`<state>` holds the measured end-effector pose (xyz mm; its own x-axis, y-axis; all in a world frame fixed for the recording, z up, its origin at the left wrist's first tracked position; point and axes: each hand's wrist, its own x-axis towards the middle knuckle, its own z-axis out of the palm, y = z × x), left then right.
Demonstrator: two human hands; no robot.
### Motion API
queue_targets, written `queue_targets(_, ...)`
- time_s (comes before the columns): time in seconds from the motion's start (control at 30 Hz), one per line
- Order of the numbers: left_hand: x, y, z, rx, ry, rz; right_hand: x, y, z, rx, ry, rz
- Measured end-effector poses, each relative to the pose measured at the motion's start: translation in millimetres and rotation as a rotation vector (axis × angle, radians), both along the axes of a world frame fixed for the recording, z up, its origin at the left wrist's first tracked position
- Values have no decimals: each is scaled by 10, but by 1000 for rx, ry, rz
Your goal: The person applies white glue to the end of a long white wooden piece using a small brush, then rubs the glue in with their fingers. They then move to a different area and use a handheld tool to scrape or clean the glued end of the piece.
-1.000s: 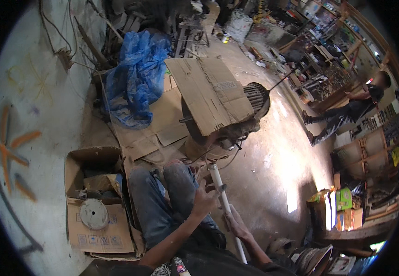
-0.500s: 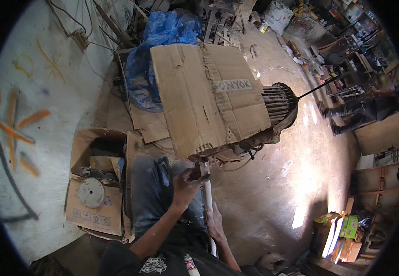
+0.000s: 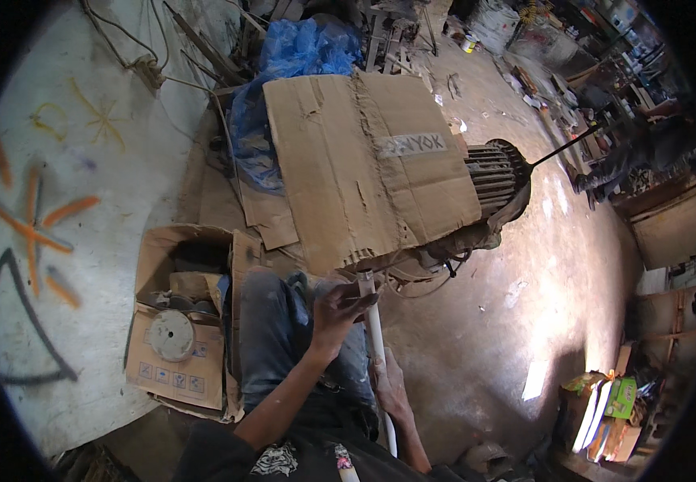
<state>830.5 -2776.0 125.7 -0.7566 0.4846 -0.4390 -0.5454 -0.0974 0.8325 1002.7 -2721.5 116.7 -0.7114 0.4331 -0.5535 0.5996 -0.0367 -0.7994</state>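
Note:
A long white rod slants from the cardboard's lower edge down toward my lap. Near its upper end, my left hand is closed around it with bent fingers. Further down, my right hand grips the same rod, its fingers partly hidden behind it. The rod's top end, greyish, sits just below a large cardboard sheet, which lies over a machine. The ribbed dark motor housing of that machine sticks out at the right. A second white stick with a coloured end shows at the lower edge.
An open cardboard box with a round grey disc stands left of my legs, beside the painted wall. Blue plastic sheeting bunches behind the cardboard. At the far right a person in dark clothes is partly visible. Stacked boxes stand lower right.
The whole view has shifted slightly, so things appear further right. Both hands keep their hold on the rod, with little visible change. The far person's pose differs.

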Motion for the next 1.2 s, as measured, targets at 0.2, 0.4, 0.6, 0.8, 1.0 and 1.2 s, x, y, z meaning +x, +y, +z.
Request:
queue_targets(0.2, -27, 20, -8, -32, -32, -8, -40, 35, 167, 21, -19, 10)
queue_targets(0.4, -41, 38, 16, -71, -33, 16, -53, 19, 201, -15, -58, 4)
queue_targets(0.6, -88, 40, 82, -107, -51, -39, -58, -26, 52, -7, -62, -6)
queue_targets(0.8, -52, -25, 80, 8, -9, -70, 1, -66, -39, 13, 8, -4)
queue_targets(1.0, -138, 25, 30, -98, -32, -42, -90, -31, 41, 50, -39, -10)
queue_targets(1.2, 202, -212, 585, 88, 74, -155, 243, -71, 237, 57, 129, -6)
